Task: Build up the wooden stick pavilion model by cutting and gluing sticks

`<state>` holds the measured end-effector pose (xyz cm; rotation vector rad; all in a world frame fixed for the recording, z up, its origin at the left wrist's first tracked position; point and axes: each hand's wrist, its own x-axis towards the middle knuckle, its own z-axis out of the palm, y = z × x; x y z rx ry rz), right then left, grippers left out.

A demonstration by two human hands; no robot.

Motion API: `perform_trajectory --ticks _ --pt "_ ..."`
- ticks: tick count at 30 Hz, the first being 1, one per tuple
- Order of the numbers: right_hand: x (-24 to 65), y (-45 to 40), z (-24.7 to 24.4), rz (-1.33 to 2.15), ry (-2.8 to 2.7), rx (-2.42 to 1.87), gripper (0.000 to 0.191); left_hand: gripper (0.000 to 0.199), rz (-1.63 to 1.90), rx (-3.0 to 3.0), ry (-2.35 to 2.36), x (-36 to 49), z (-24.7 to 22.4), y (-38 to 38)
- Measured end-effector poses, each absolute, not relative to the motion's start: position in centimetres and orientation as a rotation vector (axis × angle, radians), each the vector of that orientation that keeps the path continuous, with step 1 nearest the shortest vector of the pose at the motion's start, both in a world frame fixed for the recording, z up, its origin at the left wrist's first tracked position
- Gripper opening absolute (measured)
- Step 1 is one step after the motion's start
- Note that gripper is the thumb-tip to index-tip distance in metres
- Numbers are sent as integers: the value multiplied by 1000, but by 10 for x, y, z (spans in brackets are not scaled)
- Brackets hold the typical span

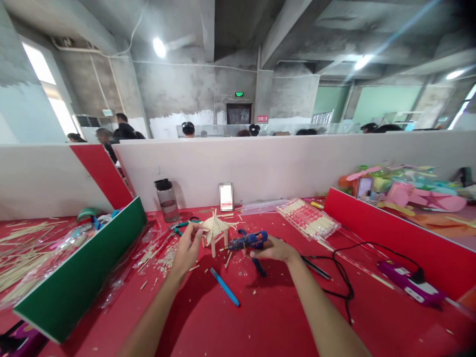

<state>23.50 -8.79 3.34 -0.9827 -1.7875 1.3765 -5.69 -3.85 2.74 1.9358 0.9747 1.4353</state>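
Observation:
A small pavilion-like model of pale wooden sticks (215, 229) stands on the red table (267, 317), with a pointed roof and stick legs. My left hand (191, 244) is closed at its left side, fingers pinching something at the roof's edge that is too small to name. My right hand (274, 249) is wrapped round the back of a blue glue gun (248, 241), whose nozzle points left at the model's lower right. Below the model lies a blue pen (225, 287).
Green-handled pliers (180, 228) and a bottle (168, 202) are behind left; a phone (226, 197) leans on the white partition (282, 168). Bagged sticks (308, 218), a black cable (344, 277) and a purple power strip (411, 282) lie right. Green (85, 267) and red (394, 243) dividers flank the workspace.

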Motion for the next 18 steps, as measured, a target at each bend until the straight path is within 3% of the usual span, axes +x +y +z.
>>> perform_trajectory --ticks 9,18 --pt "258 -84 30 1447 -1561 -755 31 21 1452 1937 979 -56 29 -40" --pt "267 -71 27 1240 -1216 -661 38 20 1459 1942 991 -57 28 -37"
